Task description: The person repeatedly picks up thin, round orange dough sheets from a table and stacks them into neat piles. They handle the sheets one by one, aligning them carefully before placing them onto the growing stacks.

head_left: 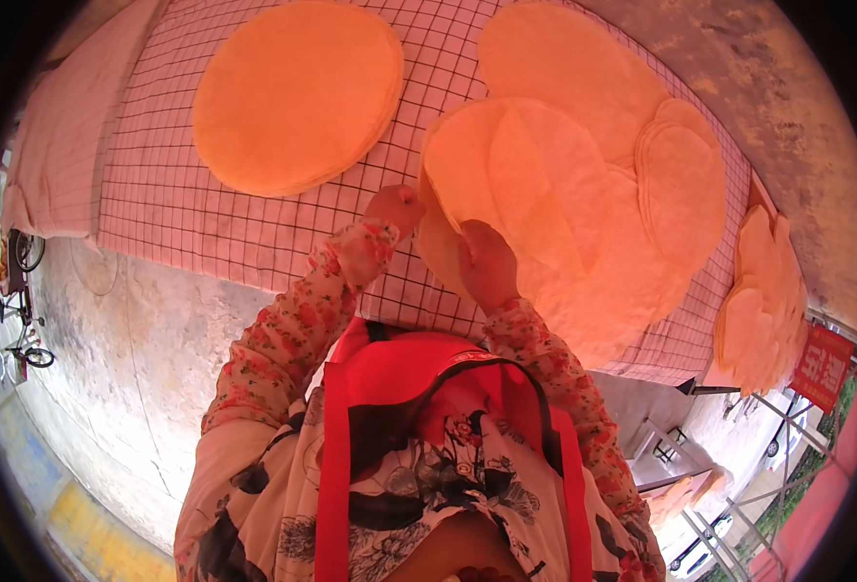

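Thin, round, orange-lit sheets that look like flatbreads lie in an overlapping pile [555,184] on a checked cloth [351,218]. My right hand [490,267] pinches the near left edge of a flatbread [462,160], thumb on top. That edge is raised a little above the layers under it. Just left of the same edge, my left hand [393,210] is closed; whether it grips anything is hidden. A neat round stack of flatbreads [297,97] sits at the far left of the cloth, apart from both hands.
Smaller folded flatbreads [681,179] lie on the pile's right side. Beyond the table's right edge hang or lie more flatbreads [760,301], near a red sign [823,369]. A bicycle [26,335] stands far left on the ground. The table's front edge is close to my red apron [409,373].
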`<move>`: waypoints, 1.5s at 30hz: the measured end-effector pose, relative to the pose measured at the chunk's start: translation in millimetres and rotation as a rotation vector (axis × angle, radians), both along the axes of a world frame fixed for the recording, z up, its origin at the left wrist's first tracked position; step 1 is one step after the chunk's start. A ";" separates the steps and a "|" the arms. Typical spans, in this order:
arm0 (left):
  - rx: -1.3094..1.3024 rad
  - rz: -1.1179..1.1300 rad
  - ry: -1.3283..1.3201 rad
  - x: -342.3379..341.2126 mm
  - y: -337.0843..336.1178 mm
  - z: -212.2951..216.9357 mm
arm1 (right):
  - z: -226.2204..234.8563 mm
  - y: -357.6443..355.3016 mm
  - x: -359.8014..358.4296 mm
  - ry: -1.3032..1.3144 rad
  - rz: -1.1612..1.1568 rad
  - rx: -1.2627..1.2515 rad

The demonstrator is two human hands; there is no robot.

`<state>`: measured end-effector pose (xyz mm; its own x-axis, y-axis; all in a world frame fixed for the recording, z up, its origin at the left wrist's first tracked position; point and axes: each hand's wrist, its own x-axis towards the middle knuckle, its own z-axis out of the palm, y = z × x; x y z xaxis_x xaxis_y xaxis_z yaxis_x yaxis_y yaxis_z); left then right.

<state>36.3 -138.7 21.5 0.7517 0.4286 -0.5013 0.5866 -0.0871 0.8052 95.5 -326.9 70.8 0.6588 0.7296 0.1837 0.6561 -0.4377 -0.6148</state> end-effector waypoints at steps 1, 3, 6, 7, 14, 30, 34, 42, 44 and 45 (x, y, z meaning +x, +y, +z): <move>-0.010 -0.026 0.005 2.6 1.4 5.6 | 1.3 0.3 -1.3 -0.004 0.001 -0.016; -0.243 0.114 -0.001 6.9 -1.4 16.9 | 1.4 -1.1 -3.0 -0.023 0.013 -0.020; -0.410 0.188 0.012 10.5 -2.0 38.2 | 3.0 -1.3 -5.7 -0.042 0.013 -0.028; -0.436 0.192 0.019 11.1 -2.5 43.9 | 3.7 -1.1 -6.3 -0.048 0.012 -0.033; -0.581 0.303 -0.037 18.6 -16.1 42.1 | -5.5 0.2 -9.8 -0.031 0.010 -0.017; -0.345 0.300 -0.233 2.1 -29.8 18.0 | -18.1 -12.5 2.2 0.517 -0.076 0.055; -0.247 0.473 -0.183 -6.3 -34.8 -21.8 | -29.8 -13.0 1.8 0.531 -0.072 0.073; -0.561 0.504 -0.037 14.4 -41.9 11.5 | -32.0 4.5 -6.0 0.393 -0.135 0.059; -0.515 0.476 -0.034 14.4 -41.1 10.1 | -22.5 18.5 -7.9 0.327 -0.161 0.056; -0.488 0.444 -0.030 13.9 -39.3 5.6 | -14.9 26.2 -8.6 0.288 -0.178 0.055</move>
<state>50.2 -178.0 27.1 0.5723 0.4302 -0.6982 0.4594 0.5370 0.7075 86.9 -300.7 55.9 0.8054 0.5927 0.0075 0.3683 -0.4905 -0.7897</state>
